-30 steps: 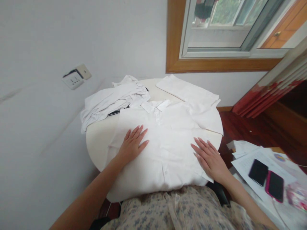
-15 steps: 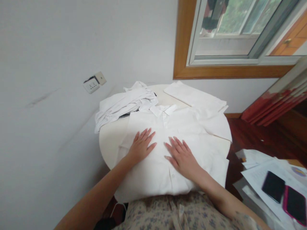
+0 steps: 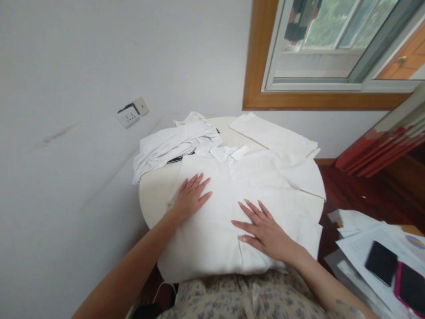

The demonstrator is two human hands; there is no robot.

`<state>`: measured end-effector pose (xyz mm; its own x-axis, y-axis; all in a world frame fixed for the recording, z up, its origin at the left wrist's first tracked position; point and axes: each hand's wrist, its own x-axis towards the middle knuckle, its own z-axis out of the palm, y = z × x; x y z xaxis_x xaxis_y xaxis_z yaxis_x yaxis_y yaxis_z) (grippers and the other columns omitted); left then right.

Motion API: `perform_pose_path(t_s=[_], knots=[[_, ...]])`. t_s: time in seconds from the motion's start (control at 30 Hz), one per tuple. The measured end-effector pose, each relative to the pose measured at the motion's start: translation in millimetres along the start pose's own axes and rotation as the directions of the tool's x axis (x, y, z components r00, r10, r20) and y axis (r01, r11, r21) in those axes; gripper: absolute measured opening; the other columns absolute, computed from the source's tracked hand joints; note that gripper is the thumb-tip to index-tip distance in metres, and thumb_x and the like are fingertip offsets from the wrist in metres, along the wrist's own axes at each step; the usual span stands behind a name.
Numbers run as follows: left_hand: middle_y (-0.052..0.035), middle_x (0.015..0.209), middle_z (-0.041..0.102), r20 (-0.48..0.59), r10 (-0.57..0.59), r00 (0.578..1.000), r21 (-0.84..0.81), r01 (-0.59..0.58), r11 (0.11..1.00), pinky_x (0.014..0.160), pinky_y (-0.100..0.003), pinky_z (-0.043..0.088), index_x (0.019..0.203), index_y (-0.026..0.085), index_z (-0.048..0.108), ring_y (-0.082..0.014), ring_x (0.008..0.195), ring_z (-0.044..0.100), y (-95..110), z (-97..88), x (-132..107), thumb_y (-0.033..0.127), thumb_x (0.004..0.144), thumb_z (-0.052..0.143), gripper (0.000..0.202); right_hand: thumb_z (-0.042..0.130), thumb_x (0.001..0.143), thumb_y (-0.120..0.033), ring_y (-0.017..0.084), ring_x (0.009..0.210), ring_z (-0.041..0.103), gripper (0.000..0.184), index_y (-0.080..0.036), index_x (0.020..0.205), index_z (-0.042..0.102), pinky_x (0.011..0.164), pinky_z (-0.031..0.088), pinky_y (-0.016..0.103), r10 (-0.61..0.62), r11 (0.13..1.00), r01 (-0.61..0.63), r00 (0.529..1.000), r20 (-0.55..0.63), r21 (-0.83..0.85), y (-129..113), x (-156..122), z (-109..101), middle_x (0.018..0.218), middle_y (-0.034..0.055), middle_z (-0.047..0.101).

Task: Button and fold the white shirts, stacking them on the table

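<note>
A white collared shirt lies spread front side up, its collar at the far side and its hem hanging over the near edge of the round table. My left hand rests flat on the shirt's left part, fingers spread. On the right of the button line, lower down, lies my right hand, also open with fingers apart. One sleeve stretches out to the right and reaches the table's far edge. Whether the left sleeve is folded under, I cannot tell.
Crumpled white clothing with a dark striped part lies at the table's back left. Papers stand at the right with a black phone and a pink-edged phone on top. Behind are a wall socket and a window.
My right hand has slid down and to the right over the shirt, its fingers wider apart. My left hand has shifted slightly up and to the left.
</note>
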<state>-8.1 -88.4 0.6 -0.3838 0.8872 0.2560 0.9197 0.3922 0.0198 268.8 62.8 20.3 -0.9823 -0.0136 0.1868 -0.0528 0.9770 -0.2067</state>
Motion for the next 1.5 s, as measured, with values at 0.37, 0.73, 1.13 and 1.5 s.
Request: perform_pose_path(t_s=[0.37,0.73,1.13,1.5], knots=[[-0.0148,0.149,0.033,-0.058,-0.075,0.995,0.086,0.08,0.993,0.111,-0.043,0.03,0.138,0.016,0.043,-0.0256,0.139,0.029,-46,5.3,3,0.052,0.092,0.031,0.059,0.043,0.094,-0.043,0.026,0.142,0.016,0.043,-0.039,0.137,0.042,0.113,0.018,0.054,-0.008,0.999,0.007,1.0,0.022,0.04,2,-3,0,0.155,0.0012,0.016],[-0.0191,0.141,0.044,-0.087,0.018,0.996,0.078,-0.011,0.997,0.113,-0.047,0.025,0.131,0.008,0.048,-0.0278,0.137,0.032,-10,-16.5,19,0.04,0.093,0.036,0.052,0.042,0.095,-0.044,0.026,0.142,0.017,0.042,-0.039,0.137,0.043,0.113,0.016,0.055,0.008,0.997,-0.01,1.0,0.029,0.08,1,-3,-2,0.155,0.0018,0.018],[-0.0056,0.152,0.028,0.08,0.327,0.941,-0.137,-0.315,0.939,0.116,-0.042,0.02,0.143,0.025,0.033,-0.0207,0.141,0.023,26,-2.1,36,0.049,0.095,0.032,0.054,0.043,0.094,-0.045,0.026,0.142,0.017,0.044,-0.041,0.138,0.042,0.113,0.017,0.054,0.007,0.996,-0.009,1.0,0.022,0.084,2,-3,0,0.155,0.0001,0.017],[-0.0144,0.146,0.039,-0.11,0.042,0.993,0.029,-0.039,0.999,0.112,-0.043,0.031,0.136,0.013,0.043,-0.024,0.137,0.032,-41,15.6,39,0.042,0.094,0.033,0.052,0.044,0.094,-0.046,0.025,0.141,0.017,0.043,-0.042,0.136,0.043,0.114,0.016,0.053,0.027,0.991,-0.033,0.999,0.044,0.13,1,-2,-1,0.155,-0.0019,0.017]])
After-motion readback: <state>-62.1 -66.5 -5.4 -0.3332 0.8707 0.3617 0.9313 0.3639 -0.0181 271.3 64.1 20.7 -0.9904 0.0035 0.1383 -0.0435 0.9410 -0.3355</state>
